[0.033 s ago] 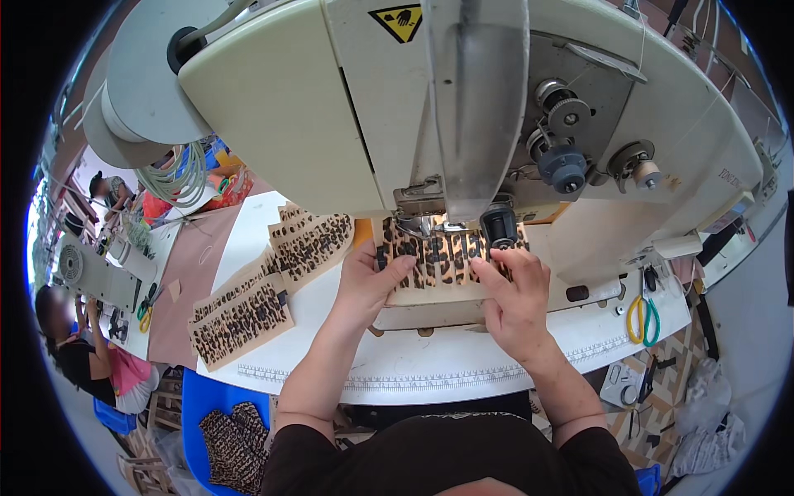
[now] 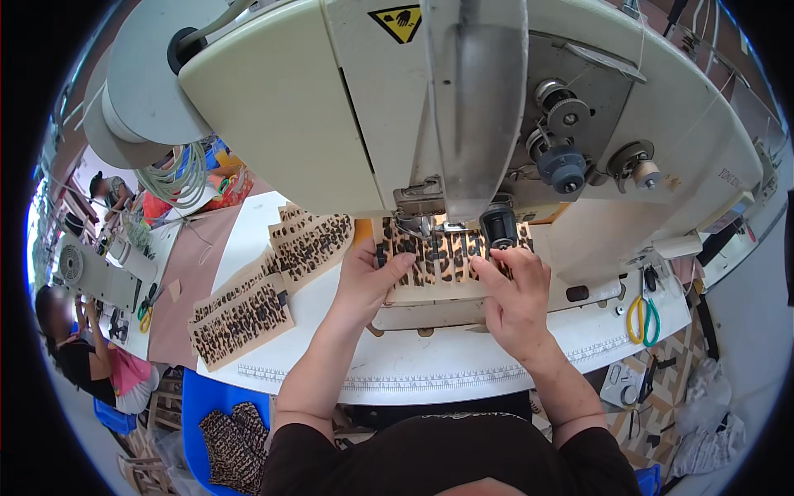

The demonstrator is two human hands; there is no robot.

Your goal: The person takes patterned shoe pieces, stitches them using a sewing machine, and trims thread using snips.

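Observation:
A leopard-print fabric piece (image 2: 447, 263) with pale backing lies under the presser foot (image 2: 426, 225) of a large cream sewing machine (image 2: 273, 107). My left hand (image 2: 370, 279) grips its left edge, thumb on top and the other fingers partly hidden. At its right side my right hand (image 2: 517, 293) is closed on the cloth, the index fingertip pressed on the print, close to a black machine part (image 2: 499, 225). More leopard-print pieces with pale backing (image 2: 241, 321) lie overlapping on the white table, left of my left hand.
A measuring tape strip (image 2: 430, 380) runs along the table's front edge. Scissors with yellow and green handles (image 2: 643, 318) rest at the right. A blue bin (image 2: 194, 422) with leopard-print fabric (image 2: 234, 446) stands below left. A co-worker (image 2: 91, 355) sits at another machine, far left.

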